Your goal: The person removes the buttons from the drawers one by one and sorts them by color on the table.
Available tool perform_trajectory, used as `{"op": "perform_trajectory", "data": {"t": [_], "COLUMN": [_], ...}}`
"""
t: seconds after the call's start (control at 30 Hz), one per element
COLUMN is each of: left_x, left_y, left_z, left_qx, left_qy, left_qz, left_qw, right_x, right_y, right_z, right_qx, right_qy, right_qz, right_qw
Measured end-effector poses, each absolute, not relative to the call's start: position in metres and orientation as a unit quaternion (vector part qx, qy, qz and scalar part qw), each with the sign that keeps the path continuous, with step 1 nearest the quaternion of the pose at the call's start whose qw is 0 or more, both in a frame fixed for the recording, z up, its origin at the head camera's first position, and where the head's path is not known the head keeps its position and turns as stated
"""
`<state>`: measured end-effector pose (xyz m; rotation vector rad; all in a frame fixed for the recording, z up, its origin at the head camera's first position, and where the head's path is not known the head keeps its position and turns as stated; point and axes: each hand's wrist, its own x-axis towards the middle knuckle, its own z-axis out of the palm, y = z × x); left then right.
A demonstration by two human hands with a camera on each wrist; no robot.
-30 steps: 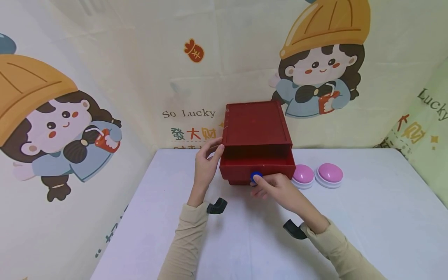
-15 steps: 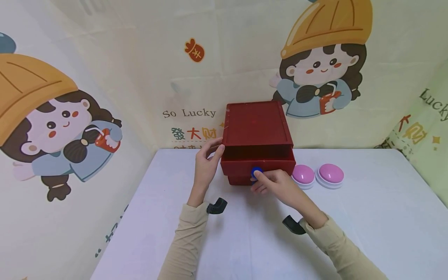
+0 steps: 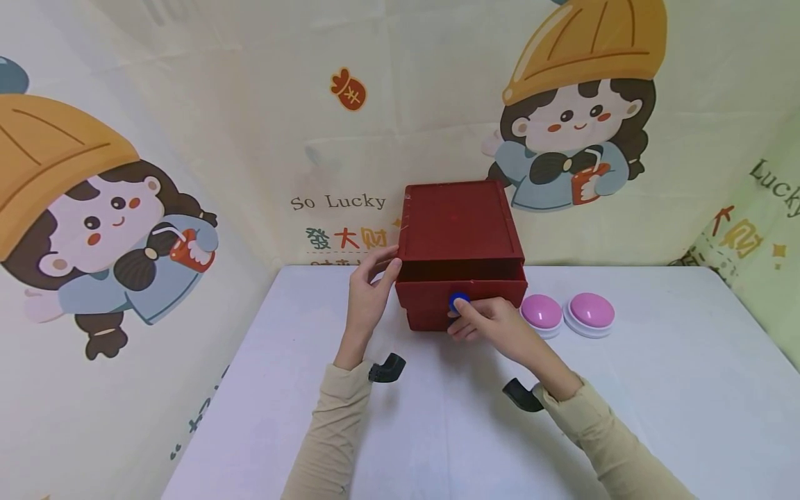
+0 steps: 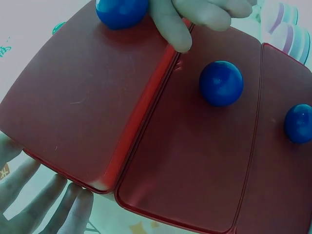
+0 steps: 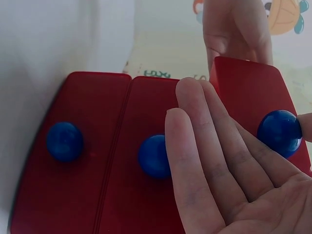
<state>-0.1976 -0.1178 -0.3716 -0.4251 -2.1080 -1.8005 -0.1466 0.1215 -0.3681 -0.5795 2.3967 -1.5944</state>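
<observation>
Right hand [image 5: 236, 173] on blue knob [image 5: 278, 134] of red drawer [image 5: 251, 90]

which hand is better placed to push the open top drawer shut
Probably the right hand: it pinches the blue knob of the top drawer, while the left hand is beside the red cabinet.

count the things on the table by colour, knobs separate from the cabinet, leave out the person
Red drawer cabinet: 1
Blue knobs: 3
Pink-topped buttons: 2
Total: 6
</observation>
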Motion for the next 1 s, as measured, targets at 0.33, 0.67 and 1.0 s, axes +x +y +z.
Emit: {"op": "perform_trajectory", "data": {"t": [0.33, 0.67, 1.0], "left_x": [-0.198, -0.188, -0.177], "left_y": [-0.117, -0.114, -0.110], "left_z": [-0.371, -0.357, -0.344], "left_qx": [-0.144, -0.144, -0.141], "left_qy": [-0.742, -0.750, -0.744], "left_qz": [-0.633, -0.627, -0.634], "left_qw": [0.166, 0.155, 0.156], "right_x": [-0.152, -0.157, -0.162], "right_y": [0.123, 0.124, 0.122], "right_z": [-0.368, -0.367, -0.367], "right_qx": [-0.193, -0.184, -0.180], "right_qy": [0.805, 0.810, 0.816], "right_qz": [-0.551, -0.547, -0.540], "right_qw": [0.103, 0.102, 0.097]}}
